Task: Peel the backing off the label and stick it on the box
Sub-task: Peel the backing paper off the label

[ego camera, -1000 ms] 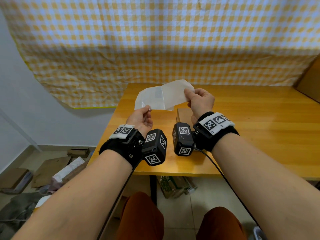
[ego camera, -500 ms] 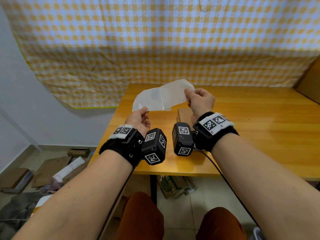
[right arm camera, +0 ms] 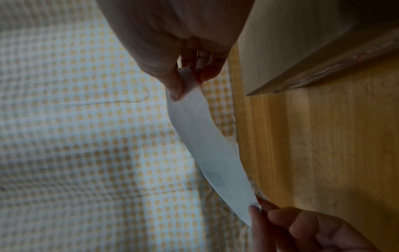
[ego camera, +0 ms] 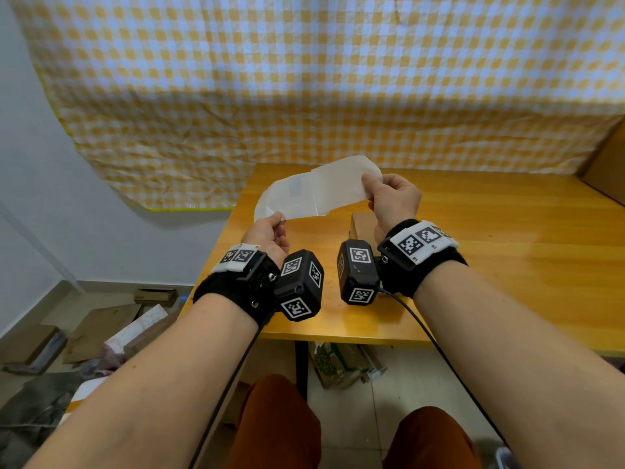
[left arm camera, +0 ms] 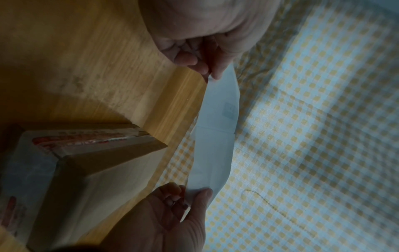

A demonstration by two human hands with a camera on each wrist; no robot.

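A white strip hangs stretched between my hands above the wooden table (ego camera: 507, 265). Its left half, the label (ego camera: 291, 198), shows faint grey print. Its right half, the plain backing (ego camera: 341, 184), joins the label at a crease in the middle. My left hand (ego camera: 275, 220) pinches the label's lower left corner. My right hand (ego camera: 372, 186) pinches the backing's right end. The brown cardboard box (ego camera: 362, 223) stands on the table below, mostly hidden by my right wrist. In the left wrist view the box (left arm camera: 86, 170) has red-printed tape, with the strip (left arm camera: 218, 136) beside it.
A yellow and white checked cloth (ego camera: 338, 79) hangs behind the table. A larger piece of cardboard (ego camera: 608, 164) leans at the far right. Flattened cartons and papers (ego camera: 101, 333) lie on the floor to the left of the table.
My left hand has pulled its end a little further left and down, so the strip has spread wider. My right hand has stayed almost still.
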